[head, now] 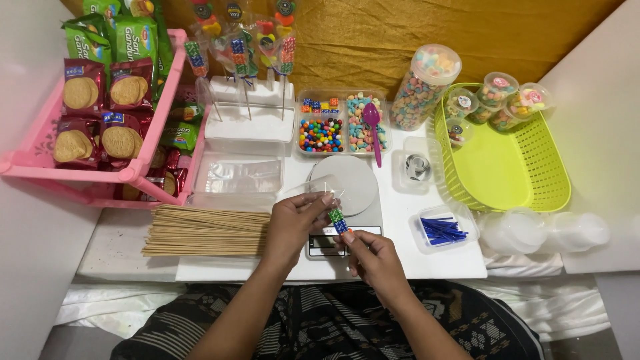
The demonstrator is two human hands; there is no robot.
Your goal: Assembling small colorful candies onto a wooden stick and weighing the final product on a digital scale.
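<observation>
White desk [433, 263], mustard cloth [400, 33] behind. Upper left: pink rack [40, 167], red biscuit packs [83, 87], green packets [133, 37]. Lower centre: both hands, left [293, 223] and right [373, 257], pinch a candy skewer [338, 220] over the scale [350, 200].

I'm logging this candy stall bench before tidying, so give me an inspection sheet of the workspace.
Surface: white table, crowded.
Job's things: candy skewer with green, red and blue cube sweets, held over a kitchen scale; clear bag at the left hand.
Clutter: bamboo skewers, blue twist ties, candy trays, purple spoon, candy jar, green basket, pink biscuit rack.
Grippers: left hand and right hand both grip the skewer.
Cables: nothing seen.
Surroundings: mustard cloth behind.
</observation>
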